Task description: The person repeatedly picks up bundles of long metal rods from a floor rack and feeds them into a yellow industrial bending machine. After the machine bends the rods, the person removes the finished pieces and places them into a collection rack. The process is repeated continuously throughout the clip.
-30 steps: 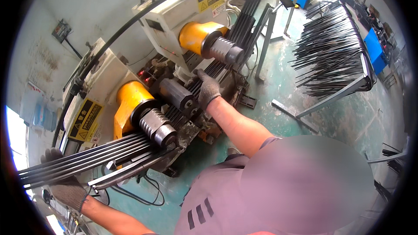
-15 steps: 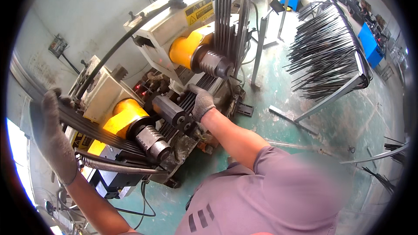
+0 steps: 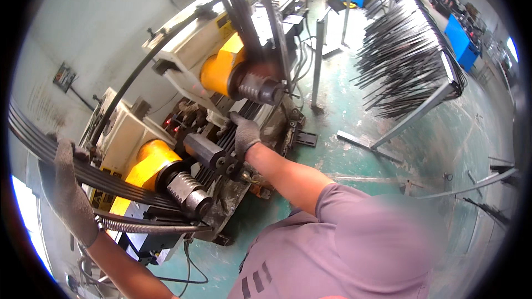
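Note:
A bundle of long, thin black rods (image 3: 119, 184) runs across a bending machine with yellow heads (image 3: 152, 163). At the left, my gloved left hand (image 3: 73, 199) reaches up with its fingers curled over that bundle; part of the grip is hidden. Between the two ridged metal rollers (image 3: 190, 194), my gloved right hand (image 3: 245, 135) closes on the middle stretch of the rods, beside a dark block (image 3: 205, 151). Beyond the far roller (image 3: 259, 87), a section of rods (image 3: 235, 8) rises steeply, leaning left and blurred.
On the right, a metal rack (image 3: 413, 116) carries many loose black rods (image 3: 390, 58). A coiled spring (image 3: 149, 225) lies along the machine's near side, with cables (image 3: 188, 263) below. A thin metal post (image 3: 318, 66) stands behind, near blue cabinets (image 3: 461, 41).
The rising rods at the far end have tilted left from nearly upright. The left stretch of rods sits lower, my left hand with it. The view has shifted slightly; both hands keep their places on the rods.

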Available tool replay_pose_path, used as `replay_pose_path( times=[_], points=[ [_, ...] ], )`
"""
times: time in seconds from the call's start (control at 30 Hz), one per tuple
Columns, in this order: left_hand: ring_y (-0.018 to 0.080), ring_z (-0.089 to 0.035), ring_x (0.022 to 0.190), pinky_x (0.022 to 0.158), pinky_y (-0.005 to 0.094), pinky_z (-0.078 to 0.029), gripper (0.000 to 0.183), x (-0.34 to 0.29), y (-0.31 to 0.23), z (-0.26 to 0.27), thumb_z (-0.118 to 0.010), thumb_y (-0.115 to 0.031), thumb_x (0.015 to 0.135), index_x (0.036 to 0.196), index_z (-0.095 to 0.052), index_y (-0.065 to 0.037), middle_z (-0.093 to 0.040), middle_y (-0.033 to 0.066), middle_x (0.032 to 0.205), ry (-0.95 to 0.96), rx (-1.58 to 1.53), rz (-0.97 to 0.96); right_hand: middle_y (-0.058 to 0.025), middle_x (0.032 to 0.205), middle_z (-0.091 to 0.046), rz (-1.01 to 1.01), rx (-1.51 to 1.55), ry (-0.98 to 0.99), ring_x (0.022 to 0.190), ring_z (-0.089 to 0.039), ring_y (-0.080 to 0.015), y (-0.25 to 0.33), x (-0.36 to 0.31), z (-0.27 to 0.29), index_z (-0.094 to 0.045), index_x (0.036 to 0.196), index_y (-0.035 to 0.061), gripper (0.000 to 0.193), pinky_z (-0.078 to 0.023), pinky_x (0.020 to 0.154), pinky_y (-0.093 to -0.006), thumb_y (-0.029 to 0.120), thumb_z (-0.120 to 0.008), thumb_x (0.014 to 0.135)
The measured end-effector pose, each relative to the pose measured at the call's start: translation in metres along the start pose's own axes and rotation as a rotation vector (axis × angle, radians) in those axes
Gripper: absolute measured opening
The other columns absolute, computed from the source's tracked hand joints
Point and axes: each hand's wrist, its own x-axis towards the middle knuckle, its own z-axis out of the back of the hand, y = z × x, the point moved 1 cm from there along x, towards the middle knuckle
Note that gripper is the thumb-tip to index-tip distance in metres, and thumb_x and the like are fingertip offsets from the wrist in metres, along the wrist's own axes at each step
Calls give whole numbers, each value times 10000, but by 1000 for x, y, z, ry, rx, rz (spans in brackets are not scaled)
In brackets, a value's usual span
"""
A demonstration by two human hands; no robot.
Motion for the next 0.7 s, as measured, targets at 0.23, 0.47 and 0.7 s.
replay_pose_path(
  times=[0.23,0.47,0.7],
  points=[
    [173,-587,948,884,280,-460,507,4,0,0,-659,-240,895,1293,-543,50,-617,112,1100,-21,47,88,-68,672,-606,11,-51,-49,536,-597,-237,-5,14,10,-626,877,37,186,-519,519,-378,218,-621,917],
    [170,-569,927,844,297,-482,500,-2,-5,-10,-649,-278,903,1303,-545,4,-598,98,1055,-42,-24,121,-92,690,-634,81,-110,-125,526,-608,-245,2,7,6,-641,851,-2,235,-516,516,-375,228,-655,899],
    [176,-559,951,833,301,-488,486,0,-6,-9,-652,-277,907,1293,-546,-1,-584,84,1057,-9,-81,201,-82,681,-622,18,-55,-53,511,-586,-226,6,0,1,-641,860,25,193,-501,506,-356,213,-642,902]
  ],
)
